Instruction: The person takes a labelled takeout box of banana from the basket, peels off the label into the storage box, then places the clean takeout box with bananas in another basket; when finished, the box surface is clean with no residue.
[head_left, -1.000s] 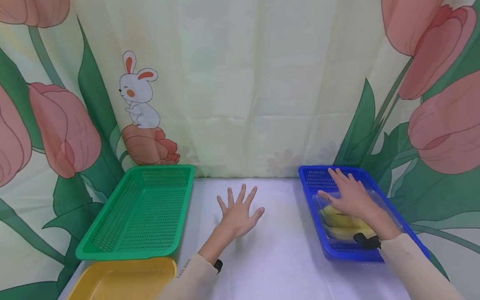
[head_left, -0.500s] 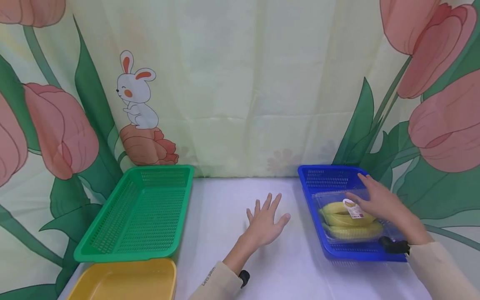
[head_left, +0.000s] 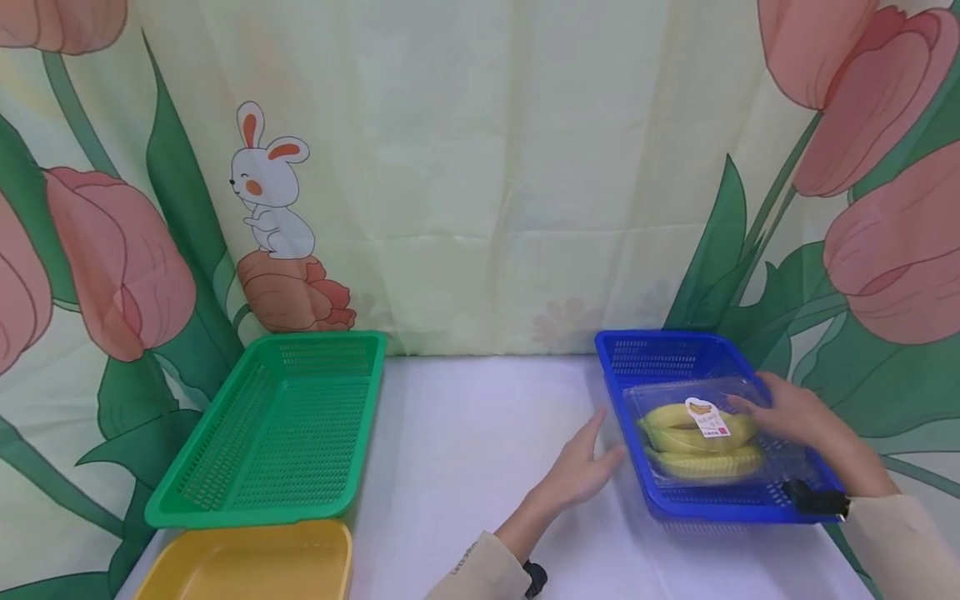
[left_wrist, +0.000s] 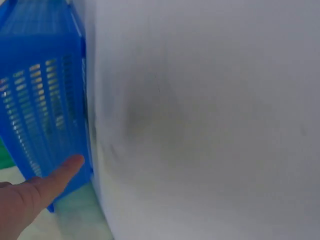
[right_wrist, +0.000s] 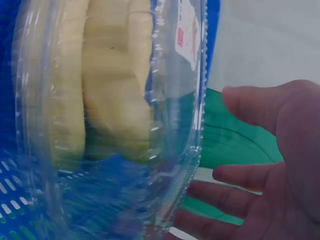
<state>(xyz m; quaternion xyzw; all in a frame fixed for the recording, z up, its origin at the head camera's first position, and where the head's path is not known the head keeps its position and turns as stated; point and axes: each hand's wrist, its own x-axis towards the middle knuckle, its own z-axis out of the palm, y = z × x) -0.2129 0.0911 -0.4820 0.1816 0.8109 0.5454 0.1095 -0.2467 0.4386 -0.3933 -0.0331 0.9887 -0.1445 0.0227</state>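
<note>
Nearest me, the yellow tray (head_left: 247, 560) sits at the front left corner of the tabletop (head_left: 465, 450). My left hand (head_left: 581, 471) lies flat on the tabletop, grip released, fingertips touching the left outer wall of the blue basket (head_left: 626, 433) (the left wrist view shows one finger against the mesh). My right hand (head_left: 798, 414) rests at the right side of the clear banana container (head_left: 705, 442), fingers relaxed and extended, grip not clenched. The container lies inside the blue basket, label up. Farther left, the green basket (head_left: 277, 425) stands behind the yellow tray. The floral curtain (head_left: 480, 167) hangs at the rear.
</note>
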